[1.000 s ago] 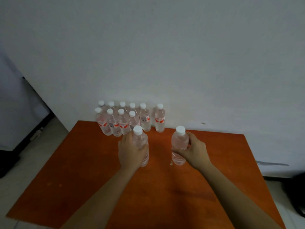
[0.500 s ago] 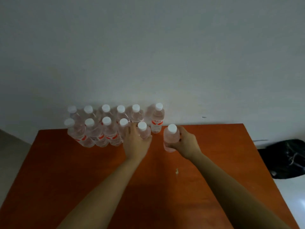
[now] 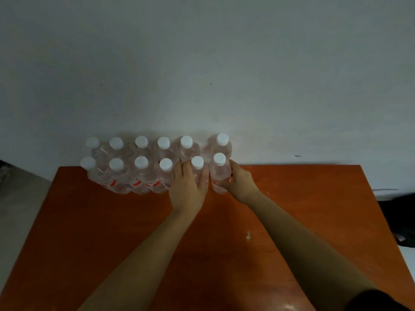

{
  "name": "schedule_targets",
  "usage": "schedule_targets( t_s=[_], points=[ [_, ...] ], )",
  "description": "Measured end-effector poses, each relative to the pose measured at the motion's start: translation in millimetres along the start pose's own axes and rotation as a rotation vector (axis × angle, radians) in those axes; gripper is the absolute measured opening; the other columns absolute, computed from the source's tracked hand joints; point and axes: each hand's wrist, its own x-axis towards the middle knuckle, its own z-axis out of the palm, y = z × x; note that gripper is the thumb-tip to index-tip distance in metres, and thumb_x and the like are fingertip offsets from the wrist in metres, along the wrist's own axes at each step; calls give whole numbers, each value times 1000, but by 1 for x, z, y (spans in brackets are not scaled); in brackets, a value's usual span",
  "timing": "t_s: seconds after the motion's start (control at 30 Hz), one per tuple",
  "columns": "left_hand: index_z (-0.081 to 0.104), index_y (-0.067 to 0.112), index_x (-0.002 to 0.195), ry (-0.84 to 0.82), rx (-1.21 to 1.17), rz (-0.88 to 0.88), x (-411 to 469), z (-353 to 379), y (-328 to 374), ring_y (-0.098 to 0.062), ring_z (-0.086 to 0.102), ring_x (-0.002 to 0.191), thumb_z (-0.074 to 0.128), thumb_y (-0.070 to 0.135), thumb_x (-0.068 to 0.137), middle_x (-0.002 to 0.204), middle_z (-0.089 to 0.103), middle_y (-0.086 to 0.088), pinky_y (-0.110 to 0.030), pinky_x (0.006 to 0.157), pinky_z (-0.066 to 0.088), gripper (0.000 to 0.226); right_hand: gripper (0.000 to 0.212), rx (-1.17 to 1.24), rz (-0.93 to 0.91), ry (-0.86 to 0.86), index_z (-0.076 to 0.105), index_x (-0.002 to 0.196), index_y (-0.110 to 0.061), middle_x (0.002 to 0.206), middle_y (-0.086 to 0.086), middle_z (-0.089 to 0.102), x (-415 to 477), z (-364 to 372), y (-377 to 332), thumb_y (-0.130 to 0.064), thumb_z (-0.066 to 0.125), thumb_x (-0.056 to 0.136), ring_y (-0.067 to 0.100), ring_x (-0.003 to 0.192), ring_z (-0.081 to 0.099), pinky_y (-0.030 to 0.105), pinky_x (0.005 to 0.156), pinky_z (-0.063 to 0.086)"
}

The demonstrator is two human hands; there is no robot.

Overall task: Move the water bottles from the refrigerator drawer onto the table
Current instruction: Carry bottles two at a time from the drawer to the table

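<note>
Grey-white wall (image 3: 202, 63) fills the upper half; orange-brown tabletop (image 3: 89, 243) is butted against it. Water bottles (image 3: 141, 173) stand upright in a two-row block at the tabletop's wall-side edge: clear plastic, white caps, red labels low on the front ones.

Back row of the block has six caps, the last set off by a small gap. Front row has four free-standing bottles, plus two held ones at the block's right end.

Left hand (image 3: 188, 189) is wrapped around the fifth front bottle (image 3: 197, 163), back of hand toward the camera and thumb on the side away from the block. Only the cap and a strip of the body show. It is touching or just beside the block's fourth front bottle.

Right hand (image 3: 238, 184) has its fingers curled round the lower body of the sixth front bottle (image 3: 220, 171), directly in front of the set-off back bottle. The two held bottles are side by side, nearly touching. Can't tell whether their bases sit on the tabletop.

Small pale speck (image 3: 248, 235) lies on the tabletop, nearer the camera than the block. Pale floor (image 3: 22, 209) is left of the block, past the tabletop edge. Black object (image 3: 402, 216) is far right of the block, blurred and unidentifiable. Dark sleeve (image 3: 377, 304) covers the right upper arm.
</note>
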Motion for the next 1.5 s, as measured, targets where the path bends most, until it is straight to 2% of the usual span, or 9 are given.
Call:
schedule_targets(
  t_s=[0.13, 0.27, 0.37, 0.47, 0.57, 0.77, 0.93, 1.13, 1.5],
  points=[
    [48, 7, 136, -38, 44, -18, -4, -12, 3, -31, 58, 117, 48, 48, 100, 135, 53, -15, -31, 78, 47, 54, 67, -17, -51, -36, 43, 143, -16, 132, 6, 64, -3, 5, -1, -29, 76, 86, 24, 120, 61, 24, 91, 45],
    [46, 9, 138, -108, 65, 14, -9, -26, -1, -27, 58, 117, 41, 41, 104, 137, 52, -12, -25, 79, 41, 47, 66, -77, -42, -43, 38, 145, -18, 130, 8, 65, -9, 11, -3, -29, 71, 90, 26, 116, 63, 31, 94, 49],
    [41, 15, 142, -152, 54, 38, -11, -37, -6, -25, 55, 124, 39, 39, 104, 140, 52, -7, -32, 88, 48, 45, 64, -108, 46, -37, 36, 144, -14, 131, 11, 63, -13, 10, -6, -33, 68, 92, 30, 117, 62, 39, 97, 52],
    [37, 21, 145, -186, 4, 114, -14, -52, -10, -26, 53, 127, 39, 39, 104, 142, 52, -6, -39, 99, 49, 45, 81, -119, 139, -21, 21, 152, -7, 139, 17, 56, -27, 2, -18, -39, 65, 93, 35, 122, 58, 44, 98, 51],
    [38, 20, 141, -148, 60, 222, -14, -67, -15, -24, 58, 116, 31, 45, 101, 131, 56, -5, -40, 88, 55, 48, 87, -100, 94, 105, 9, 158, -11, 151, 14, 45, -53, -14, -35, -39, 62, 95, 33, 134, 49, 44, 106, 45],
    [25, 18, 155, -89, 177, 432, -27, -80, 9, -30, 22, 149, 8, 56, 101, 162, 25, -11, -52, 119, 26, 68, 61, -357, -59, 511, 23, 157, -23, 165, 4, 19, -134, -51, -39, -51, 35, 104, 25, 148, 28, 44, 114, 37],
    [22, 19, 157, -98, 50, 577, -62, -86, 88, -27, 5, 153, 8, 61, 99, 166, 11, -9, -54, 122, 10, 73, 65, -561, 53, 785, 22, 157, -21, 167, 9, 7, -231, -90, 3, -57, 24, 103, 28, 153, 11, 48, 122, 20],
    [16, 23, 158, -122, -83, 917, -151, -97, 218, -24, -3, 154, 3, 67, 96, 167, 3, -7, -53, 122, 5, 77, 66, -589, 255, 1070, 16, 159, -22, 167, 10, 1, -379, -152, 42, -57, 24, 103, 25, 154, 0, 49, 124, 11],
    [8, 22, 158, -220, -153, 1431, -485, -74, 383, -33, -4, 153, 14, 69, 96, 166, -3, -14, -61, 119, 9, 79, 71, -784, 756, 1319, 16, 159, -26, 167, 13, -3, -773, -164, 144, -61, 30, 99, 30, 154, -7, 51, 123, 0]
  ],
)
